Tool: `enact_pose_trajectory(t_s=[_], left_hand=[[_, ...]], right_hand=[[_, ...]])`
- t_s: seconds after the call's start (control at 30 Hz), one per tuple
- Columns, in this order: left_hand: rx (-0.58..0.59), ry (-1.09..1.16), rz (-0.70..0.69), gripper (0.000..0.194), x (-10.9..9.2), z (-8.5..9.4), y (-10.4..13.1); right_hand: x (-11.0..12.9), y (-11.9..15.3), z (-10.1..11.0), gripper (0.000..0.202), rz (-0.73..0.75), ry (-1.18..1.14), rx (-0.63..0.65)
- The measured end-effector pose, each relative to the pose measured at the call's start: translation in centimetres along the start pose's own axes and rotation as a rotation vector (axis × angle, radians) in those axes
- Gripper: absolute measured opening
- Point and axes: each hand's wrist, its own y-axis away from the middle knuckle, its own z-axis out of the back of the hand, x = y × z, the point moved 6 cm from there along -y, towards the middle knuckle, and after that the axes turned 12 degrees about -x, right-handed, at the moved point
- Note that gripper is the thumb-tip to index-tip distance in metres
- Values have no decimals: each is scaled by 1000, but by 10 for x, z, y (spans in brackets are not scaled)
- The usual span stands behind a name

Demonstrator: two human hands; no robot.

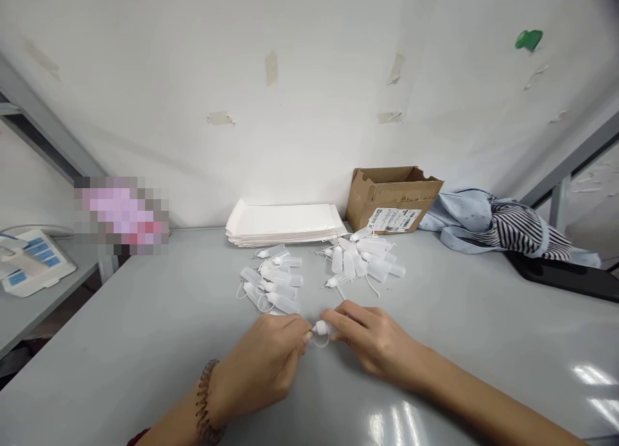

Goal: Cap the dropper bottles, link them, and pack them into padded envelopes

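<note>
The left hand (264,362) pinches the tip of a little bottle (321,328); the right hand (377,339) holds its other end. More bottles (285,291) lie near.

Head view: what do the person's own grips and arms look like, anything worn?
The left grip is a bare, ungloved hand; a brown, see-through coiled band circles the wrist, and a dark red sleeve edge shows lower down. The right grip is also ungloved, with no band at its wrist. No cables or markings visible.
</note>
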Motion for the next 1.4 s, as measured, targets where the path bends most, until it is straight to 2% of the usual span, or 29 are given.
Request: enact_pose_trajectory(t_s=[0.1, 0.2, 0.37, 0.47, 0.57, 0.73, 0.83, 1.13, 1.4], left_hand=[[25, 4, 37, 26, 7, 3, -3], [35, 9, 112, 28, 17, 15, -6], [-7, -63, 263, 32, 38, 42, -7], [2, -89, 298, 34, 48, 49, -4], [21, -74, 300, 33, 54, 49, -1], [73, -167, 402, 34, 62, 44, 3], [67, -213, 445, 36, 63, 46, 3], [-11, -313, 535, 37, 60, 58, 1], [-5, -322, 550, 36, 54, 53, -2]], right_hand=[[-1, -2, 1, 26, -4, -17, -19], [-9, -7, 8, 26, -32, -37, -96], [-42, -11, 27, 31, -116, 97, -265], [-62, -12, 31, 35, -160, 219, -298], [-77, -15, 25, 40, -213, 299, -230], [-91, -18, 11, 41, -321, 376, -53], [-94, -17, 8, 42, -345, 367, -23], [-99, -15, 21, 30, -336, 355, -169], [-106, -9, 25, 18, -311, 369, -391]])
